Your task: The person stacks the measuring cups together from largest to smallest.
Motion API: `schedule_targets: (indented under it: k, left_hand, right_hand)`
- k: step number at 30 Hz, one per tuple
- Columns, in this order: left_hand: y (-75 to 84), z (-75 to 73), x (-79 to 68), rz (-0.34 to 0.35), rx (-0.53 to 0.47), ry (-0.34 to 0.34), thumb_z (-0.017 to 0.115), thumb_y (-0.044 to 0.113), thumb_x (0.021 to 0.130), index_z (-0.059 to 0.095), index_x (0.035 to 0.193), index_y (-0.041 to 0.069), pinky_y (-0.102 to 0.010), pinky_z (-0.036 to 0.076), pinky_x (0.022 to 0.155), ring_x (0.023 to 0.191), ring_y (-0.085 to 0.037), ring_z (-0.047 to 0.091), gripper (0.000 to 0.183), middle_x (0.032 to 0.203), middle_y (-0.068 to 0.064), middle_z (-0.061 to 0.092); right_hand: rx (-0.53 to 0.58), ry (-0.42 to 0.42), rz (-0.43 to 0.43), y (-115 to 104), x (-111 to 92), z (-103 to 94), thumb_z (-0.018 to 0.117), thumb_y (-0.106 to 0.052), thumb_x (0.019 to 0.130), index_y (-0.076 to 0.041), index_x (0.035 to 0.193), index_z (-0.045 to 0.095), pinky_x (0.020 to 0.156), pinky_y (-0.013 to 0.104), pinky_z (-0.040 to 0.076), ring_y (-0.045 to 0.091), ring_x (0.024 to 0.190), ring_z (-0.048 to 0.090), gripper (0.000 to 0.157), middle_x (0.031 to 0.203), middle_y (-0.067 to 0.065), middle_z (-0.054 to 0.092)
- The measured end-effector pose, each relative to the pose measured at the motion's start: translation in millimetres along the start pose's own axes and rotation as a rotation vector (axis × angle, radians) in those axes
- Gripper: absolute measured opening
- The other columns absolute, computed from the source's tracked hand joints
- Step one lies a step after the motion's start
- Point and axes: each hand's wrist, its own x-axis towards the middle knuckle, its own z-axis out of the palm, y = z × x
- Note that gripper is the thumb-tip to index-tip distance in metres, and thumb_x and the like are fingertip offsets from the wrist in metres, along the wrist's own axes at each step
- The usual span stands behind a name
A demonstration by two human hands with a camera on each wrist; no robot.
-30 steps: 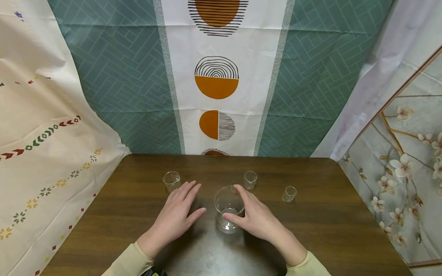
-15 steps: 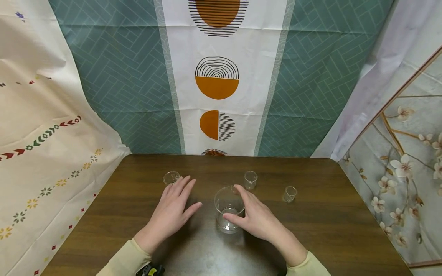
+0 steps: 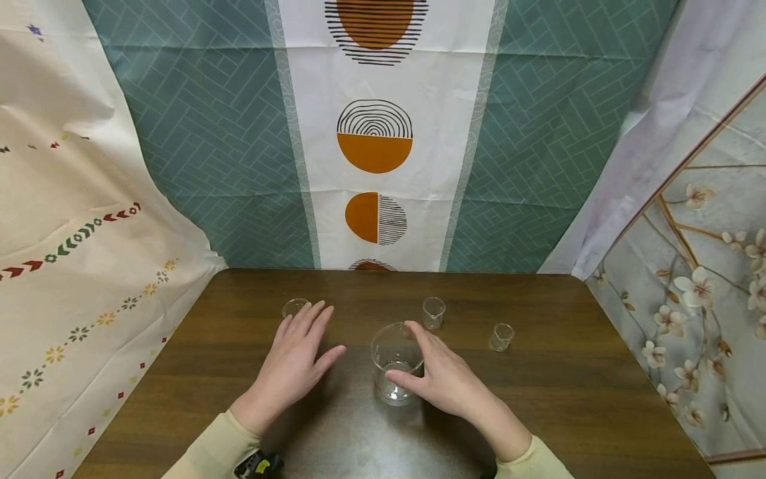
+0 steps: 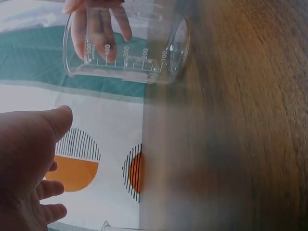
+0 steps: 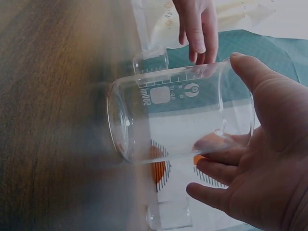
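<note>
A large clear glass beaker (image 3: 385,356) stands upright on the table in front of me. Its white scale and 500 ml mark show in the right wrist view on the beaker (image 5: 168,115). My right hand (image 3: 439,376) holds it near the rim, thumb on the near side and fingers behind the glass. To the left, my left hand (image 3: 290,366) hovers with fingers extended and nothing in them. Beyond its fingertips sits a smaller beaker (image 3: 293,307), largely hidden by that hand; whether they touch I cannot tell.
Two more small beakers stand farther back: one behind the large beaker, the middle beaker (image 3: 433,314), and the smallest beaker (image 3: 501,338) to the right. The brown wooden table (image 3: 568,399) meets a hanging patterned cloth (image 3: 377,86) at its back edge.
My left hand has moved left and slightly away from me, covering more of the left small beaker. The right hand and large beaker have stayed put.
</note>
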Motion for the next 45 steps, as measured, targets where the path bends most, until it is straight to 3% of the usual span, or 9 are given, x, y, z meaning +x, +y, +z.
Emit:
schedule_targets:
  k: [25, 45]
  left_hand:
    - [-28.9, -1.9, 8.4, -0.041, 0.04, 0.054, 0.078, 0.043, 0.105, 0.048, 0.162, -0.002, -0.072, 0.031, 0.122, 0.156, -0.049, 0.039, 0.078, 0.166, -0.025, 0.047]
    - [-49.5, -0.1, 9.8, -0.145, 0.025, 0.007, 0.075, 0.042, 0.107, 0.046, 0.163, -0.003, -0.075, 0.027, 0.122, 0.157, -0.049, 0.035, 0.078, 0.167, -0.028, 0.044]
  right_hand:
    - [0.005, -0.006, 0.003, 1, 0, -0.9, 0.078, -0.067, 0.096, -0.018, 0.165, 0.041, 0.111, 0.058, 0.05, 0.028, 0.143, 0.057, 0.092, 0.157, 0.001, 0.058]
    - [-0.003, 0.001, 0.002, -1, -1, -0.6, 0.079, -0.065, 0.096, -0.015, 0.164, 0.042, 0.111, 0.057, 0.05, 0.026, 0.145, 0.055, 0.092, 0.156, 0.001, 0.059]
